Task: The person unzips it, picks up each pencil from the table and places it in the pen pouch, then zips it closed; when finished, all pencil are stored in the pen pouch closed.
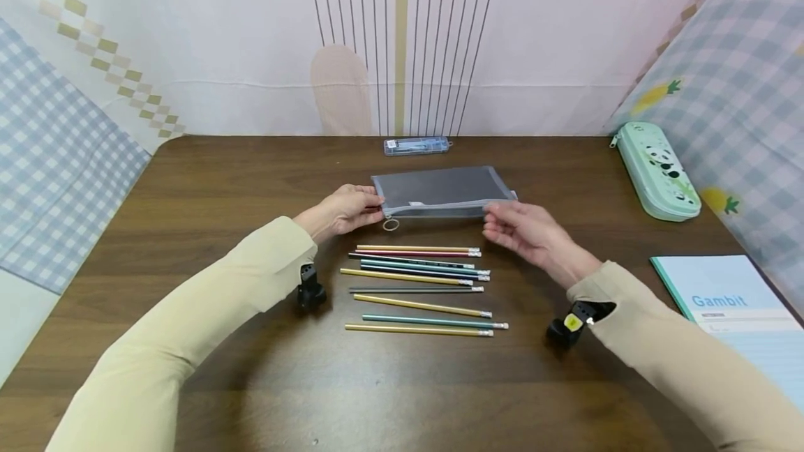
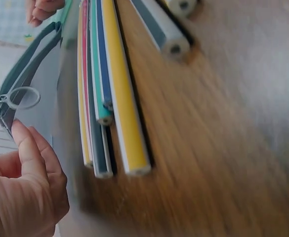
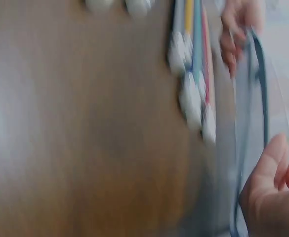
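A translucent grey zip pouch (image 1: 440, 188) is held between both hands, just beyond a row of pencils. My left hand (image 1: 347, 211) pinches its near left corner, beside the round zipper pull (image 2: 3, 101). At the near right edge, my right hand (image 1: 530, 234) grips the pouch between thumb and fingers. The two zip edges stand apart in the left wrist view, so the mouth gapes along the near side. Several pencils lie roughly parallel across the table, gold, teal, dark and red, among them a gold pencil (image 1: 419, 330) closest to me. Their eraser ends point right.
A small clear blue case (image 1: 417, 146) lies at the table's back edge. To the right are a mint panda pencil case (image 1: 656, 169) and a Gambit notebook (image 1: 722, 284). Cloth curtains (image 1: 251, 40) hang behind the brown wooden table (image 1: 377, 396).
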### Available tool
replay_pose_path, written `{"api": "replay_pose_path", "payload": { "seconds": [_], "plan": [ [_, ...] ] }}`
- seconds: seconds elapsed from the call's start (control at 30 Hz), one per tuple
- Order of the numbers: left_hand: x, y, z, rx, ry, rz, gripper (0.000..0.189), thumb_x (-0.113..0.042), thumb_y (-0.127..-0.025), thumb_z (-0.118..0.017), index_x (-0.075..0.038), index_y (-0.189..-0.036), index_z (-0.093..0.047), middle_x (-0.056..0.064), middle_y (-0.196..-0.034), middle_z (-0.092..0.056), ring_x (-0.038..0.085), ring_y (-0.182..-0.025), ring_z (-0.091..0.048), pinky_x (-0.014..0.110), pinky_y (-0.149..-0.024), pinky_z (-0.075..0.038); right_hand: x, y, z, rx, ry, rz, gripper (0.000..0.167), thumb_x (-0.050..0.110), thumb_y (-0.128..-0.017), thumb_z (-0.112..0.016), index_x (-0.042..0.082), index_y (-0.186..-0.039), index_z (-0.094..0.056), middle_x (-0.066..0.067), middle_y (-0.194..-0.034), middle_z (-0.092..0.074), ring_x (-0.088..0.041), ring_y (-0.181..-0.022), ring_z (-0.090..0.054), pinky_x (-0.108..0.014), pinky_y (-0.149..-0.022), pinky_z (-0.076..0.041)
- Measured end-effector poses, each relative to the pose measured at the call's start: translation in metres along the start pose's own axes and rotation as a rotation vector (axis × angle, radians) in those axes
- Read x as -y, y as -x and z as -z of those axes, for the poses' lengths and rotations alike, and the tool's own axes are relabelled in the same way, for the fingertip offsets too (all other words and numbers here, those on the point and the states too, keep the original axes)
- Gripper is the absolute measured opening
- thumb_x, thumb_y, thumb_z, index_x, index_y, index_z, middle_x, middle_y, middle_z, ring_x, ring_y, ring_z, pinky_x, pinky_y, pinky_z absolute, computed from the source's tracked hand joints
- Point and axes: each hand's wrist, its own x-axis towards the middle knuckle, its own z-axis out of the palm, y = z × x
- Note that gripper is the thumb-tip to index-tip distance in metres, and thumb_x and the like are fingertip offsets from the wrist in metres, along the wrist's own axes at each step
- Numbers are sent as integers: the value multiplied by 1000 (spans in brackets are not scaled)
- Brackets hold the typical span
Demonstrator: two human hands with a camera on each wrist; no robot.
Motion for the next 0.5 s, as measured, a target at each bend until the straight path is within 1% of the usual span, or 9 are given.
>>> {"api": "replay_pose_path", "payload": {
  "seconds": [0.03,0.1,0.17,0.23,0.3,0.4,0.5],
  "plan": [
    [0,1,-1,5,4,1,15,1,-98,-40,-1,-110,-48,5,-89,-52,8,-70,-55,13,-61,-50,-4,0,-5,32,10,-29,19,6,-98,-47,7,-90,-64,-4,-76,-65,-10,-71,-65,-21,-72,-57],
    [0,2,-4,9,19,2,22,2,-98,-40,2,-118,-47,6,-91,-51,8,-70,-55,13,-61,-50,-11,0,-15,75,24,-74,20,7,-99,-45,5,-94,-65,-6,-79,-68,-12,-75,-67,-22,-75,-57],
    [0,4,-6,9,32,5,30,3,-97,-39,5,-128,-42,7,-92,-50,9,-71,-55,12,-61,-50,-17,-1,-21,91,20,-100,18,10,-100,-44,2,-102,-60,-7,-82,-69,-14,-79,-68,-23,-78,-57],
    [0,5,-7,5,48,13,38,4,-97,-38,7,-135,-37,9,-94,-49,9,-71,-55,12,-62,-51,-20,-3,-27,80,-11,-107,19,12,-100,-43,-1,-110,-53,-8,-83,-69,-15,-81,-69,-24,-79,-56],
    [1,7,-7,9,52,23,42,4,-98,-38,7,-139,-33,9,-96,-48,10,-73,-55,12,-62,-51,-22,-4,-30,53,-49,-96,22,14,-101,-42,-1,-115,-47,-8,-84,-68,-16,-82,-69,-25,-80,-56],
    [2,11,-6,14,45,35,43,3,-98,-37,6,-141,-31,11,-98,-48,10,-75,-55,12,-63,-51,-22,-7,-31,2,-92,-59,20,15,-101,-39,1,-115,-43,-8,-86,-67,-16,-84,-69,-24,-81,-56],
    [3,14,-3,22,19,47,44,0,-99,-38,6,-141,-30,12,-102,-47,11,-77,-55,13,-63,-52,-21,-10,-31,-30,-120,-20,16,12,-102,-37,2,-111,-44,-9,-87,-67,-15,-84,-69,-25,-81,-56]
  ]
}}
